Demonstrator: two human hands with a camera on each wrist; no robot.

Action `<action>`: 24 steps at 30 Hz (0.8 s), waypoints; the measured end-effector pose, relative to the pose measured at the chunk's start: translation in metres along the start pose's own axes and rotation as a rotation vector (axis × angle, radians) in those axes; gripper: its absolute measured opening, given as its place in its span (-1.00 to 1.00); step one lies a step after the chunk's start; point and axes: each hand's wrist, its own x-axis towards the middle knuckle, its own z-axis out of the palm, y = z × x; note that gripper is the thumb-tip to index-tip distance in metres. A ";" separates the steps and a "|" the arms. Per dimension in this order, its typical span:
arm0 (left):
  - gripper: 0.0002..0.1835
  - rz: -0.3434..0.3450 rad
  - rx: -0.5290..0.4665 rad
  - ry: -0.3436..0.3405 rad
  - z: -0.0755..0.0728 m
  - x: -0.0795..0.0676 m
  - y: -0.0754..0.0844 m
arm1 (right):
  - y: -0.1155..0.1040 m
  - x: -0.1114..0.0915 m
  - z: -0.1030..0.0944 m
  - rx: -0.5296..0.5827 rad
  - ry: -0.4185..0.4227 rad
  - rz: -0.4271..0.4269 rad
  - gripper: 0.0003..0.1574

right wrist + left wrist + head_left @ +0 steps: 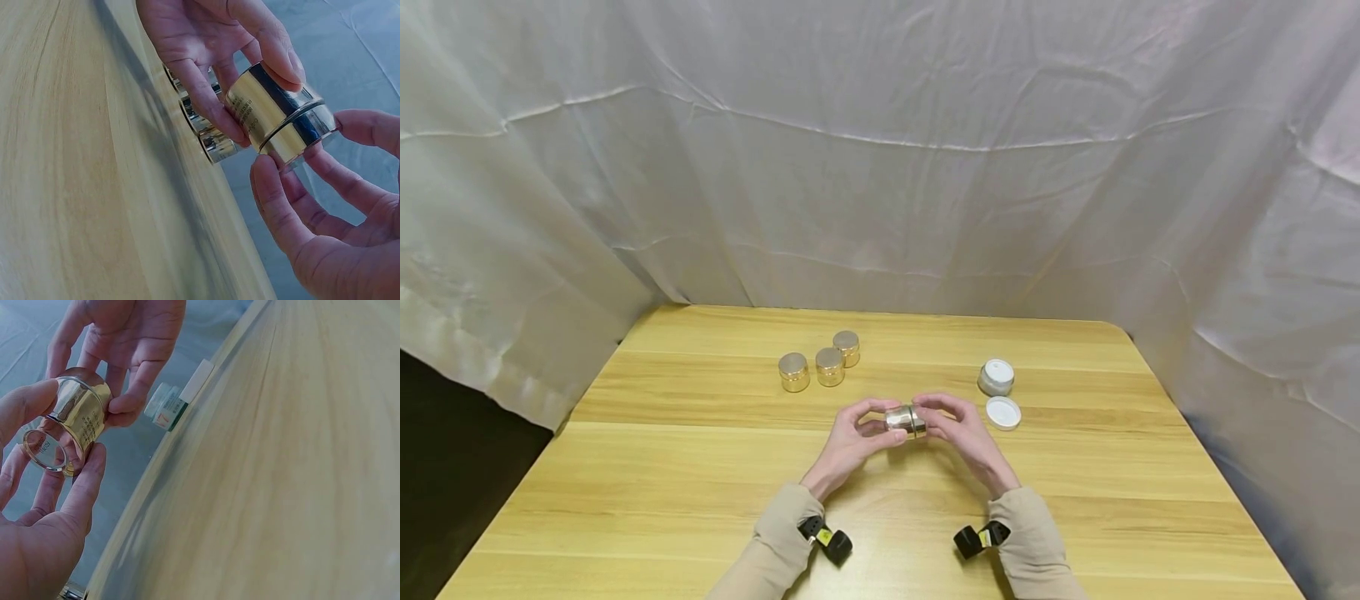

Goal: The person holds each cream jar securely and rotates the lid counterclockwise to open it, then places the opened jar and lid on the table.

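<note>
Both hands hold a small shiny gold jar (905, 422) on its side, above the table. My left hand (848, 443) grips the printed body, which ends in a round base, thumb on one side and fingers on the other. At the opposite end, past a thin seam, the fingertips of my right hand (964, 432) pinch the gold cap (301, 132). The right wrist view shows the seam running between body and cap; whether the cap is loose I cannot tell.
Three gold jars (831, 367) stand upright at the back left. At the right are a squat jar (997, 379) with a white top and, in front of it, a round white lid (1003, 413). Pale cloth (880, 200) hangs behind the wooden table (700, 467).
</note>
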 end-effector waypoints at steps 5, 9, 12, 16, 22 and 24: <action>-0.47 -0.004 -0.005 -0.001 0.000 0.000 0.000 | 0.000 0.000 -0.001 0.017 -0.013 -0.018 -0.45; -0.47 -0.005 -0.002 0.000 0.000 0.000 0.000 | 0.000 -0.001 0.000 0.014 -0.021 -0.026 -0.43; -0.47 -0.006 0.006 0.004 0.000 0.000 -0.001 | -0.001 -0.001 0.000 -0.005 -0.015 -0.007 -0.40; -0.47 -0.004 0.010 0.006 0.000 0.000 -0.001 | -0.002 0.000 0.001 -0.013 -0.002 0.033 -0.37; -0.47 -0.009 0.012 0.001 0.000 0.000 -0.001 | -0.004 -0.001 0.002 -0.017 -0.009 0.044 -0.38; -0.47 -0.011 0.011 0.002 0.000 0.000 -0.001 | -0.004 -0.001 0.002 -0.015 -0.020 0.032 -0.38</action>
